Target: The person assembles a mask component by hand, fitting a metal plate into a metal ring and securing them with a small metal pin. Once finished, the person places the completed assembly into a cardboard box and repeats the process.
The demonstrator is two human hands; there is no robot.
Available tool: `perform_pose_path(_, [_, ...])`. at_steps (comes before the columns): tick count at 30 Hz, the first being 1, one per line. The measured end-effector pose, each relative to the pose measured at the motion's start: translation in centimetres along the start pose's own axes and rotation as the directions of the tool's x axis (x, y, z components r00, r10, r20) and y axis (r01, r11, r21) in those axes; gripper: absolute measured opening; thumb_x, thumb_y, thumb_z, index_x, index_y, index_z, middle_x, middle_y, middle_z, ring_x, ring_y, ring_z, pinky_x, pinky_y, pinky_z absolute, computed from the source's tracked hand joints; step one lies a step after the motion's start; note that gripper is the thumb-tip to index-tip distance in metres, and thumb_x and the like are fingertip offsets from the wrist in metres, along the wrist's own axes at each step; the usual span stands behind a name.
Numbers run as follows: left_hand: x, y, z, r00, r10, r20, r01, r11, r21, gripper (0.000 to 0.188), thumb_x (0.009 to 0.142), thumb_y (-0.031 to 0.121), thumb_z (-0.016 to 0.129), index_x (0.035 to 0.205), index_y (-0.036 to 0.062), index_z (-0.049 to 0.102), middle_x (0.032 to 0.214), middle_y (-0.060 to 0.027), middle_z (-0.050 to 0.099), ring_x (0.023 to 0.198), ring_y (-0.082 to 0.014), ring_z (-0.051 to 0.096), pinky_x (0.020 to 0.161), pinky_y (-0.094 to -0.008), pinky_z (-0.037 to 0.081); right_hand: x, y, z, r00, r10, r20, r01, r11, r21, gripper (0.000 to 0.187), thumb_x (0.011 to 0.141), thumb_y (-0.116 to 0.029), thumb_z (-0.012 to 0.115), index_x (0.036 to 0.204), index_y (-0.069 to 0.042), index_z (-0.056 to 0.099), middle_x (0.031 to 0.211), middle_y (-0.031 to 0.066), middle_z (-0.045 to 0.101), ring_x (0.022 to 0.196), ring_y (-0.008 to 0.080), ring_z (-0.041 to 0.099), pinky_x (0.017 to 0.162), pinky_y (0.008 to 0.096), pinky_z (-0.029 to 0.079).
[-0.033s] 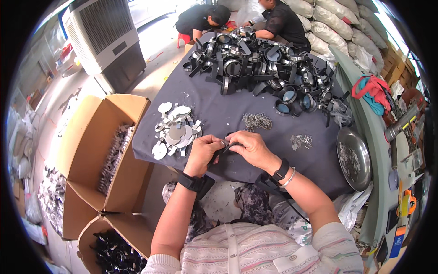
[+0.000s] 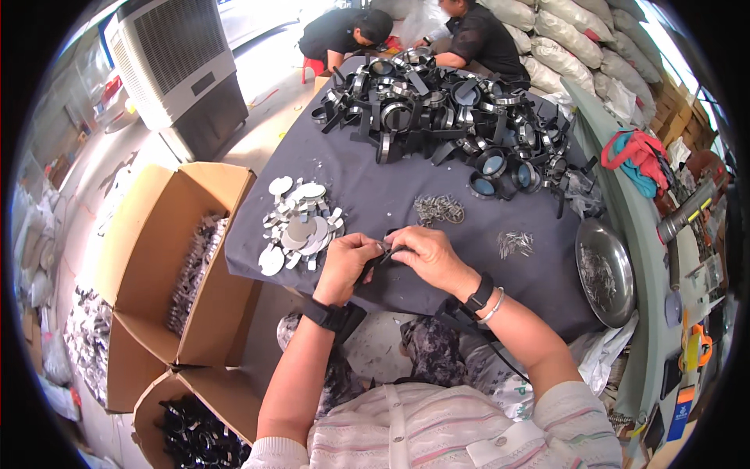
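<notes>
My left hand (image 2: 348,267) and my right hand (image 2: 431,258) meet over the near edge of a table covered in grey cloth (image 2: 367,180). Together they pinch a small black strap-like part (image 2: 384,256) between the fingertips. Both wrists wear black bands. Just left of my left hand lies a heap of flat grey discs (image 2: 297,228). Beyond my right hand sits a small cluster of metal pins (image 2: 439,209), and a second cluster (image 2: 514,244) lies further right. A big pile of black ring-shaped parts with straps (image 2: 445,117) fills the far half of the table.
A round steel dish (image 2: 603,270) with small metal bits sits at the table's right end. Open cardboard boxes (image 2: 156,258) of parts stand on the floor to the left, another (image 2: 187,426) near my knee. Two people (image 2: 476,35) crouch beyond the table; an air cooler (image 2: 176,70) stands far left.
</notes>
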State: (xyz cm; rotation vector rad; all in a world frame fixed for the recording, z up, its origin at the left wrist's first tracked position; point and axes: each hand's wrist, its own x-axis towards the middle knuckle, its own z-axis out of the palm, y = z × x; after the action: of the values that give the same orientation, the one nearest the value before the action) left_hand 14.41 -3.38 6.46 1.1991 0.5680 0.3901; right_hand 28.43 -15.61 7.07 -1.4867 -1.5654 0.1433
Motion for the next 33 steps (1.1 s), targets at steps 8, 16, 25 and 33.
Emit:
perform_pose_path(8, [-0.8,-2.2,-0.2,0.905,0.423,0.029,-0.398,0.822,0.407,0.013,0.078,0.006,0.061,0.088,-0.0026,0.06,0.064,-0.0024,0.059,0.057,-0.0086,0.052,0.052,-0.0258,0.043,1.2,0.4,-0.6,0.995,-0.066,0.072,0.072,0.993,-0.095,0.019,0.073,-0.006,0.072,0.088,-0.005,0.061,0.083,0.0069,0.065,0.077,0.0261,0.066,0.066,0.0347,0.052])
perform_pose_path(16, [-0.4,-3.2,-0.1,0.72,0.68,0.14,-0.605,0.516,0.606,0.019,0.077,0.009,0.065,0.092,-0.0012,0.058,0.064,-0.0125,0.058,0.054,-0.0218,0.057,0.053,-0.0314,0.044,2.8,0.8,-1.2,0.981,-0.077,0.179,0.092,0.992,-0.081,0.019,0.071,-0.01,0.074,0.085,-0.005,0.061,0.077,0.0065,0.063,0.07,0.0264,0.063,0.061,0.0341,0.049])
perform_pose_path(25, [0.6,-3.2,-0.1,0.753,0.657,0.039,-0.539,0.581,0.61,0.023,0.075,0.012,0.071,0.09,0.0011,0.058,0.062,-0.0136,0.058,0.051,-0.0268,0.058,0.049,-0.0336,0.044,4.2,0.8,-1.6,0.959,0.056,0.279,-0.02,0.991,-0.13,0.013,0.075,-0.007,0.069,0.084,-0.001,0.062,0.079,0.0061,0.065,0.074,0.0197,0.066,0.064,0.0276,0.051])
perform_pose_path(33, [-0.2,-2.8,-0.9,0.784,0.611,0.11,-0.578,0.654,0.489,0.018,0.075,0.009,0.065,0.089,0.0,0.059,0.063,-0.0065,0.058,0.05,-0.0122,0.052,0.049,-0.0257,0.042,0.1,-0.6,-0.2,0.999,0.035,0.012,-0.034,0.997,-0.064,0.013,0.075,-0.001,0.071,0.084,-0.001,0.061,0.095,0.0102,0.067,0.08,0.0233,0.067,0.068,0.0304,0.053])
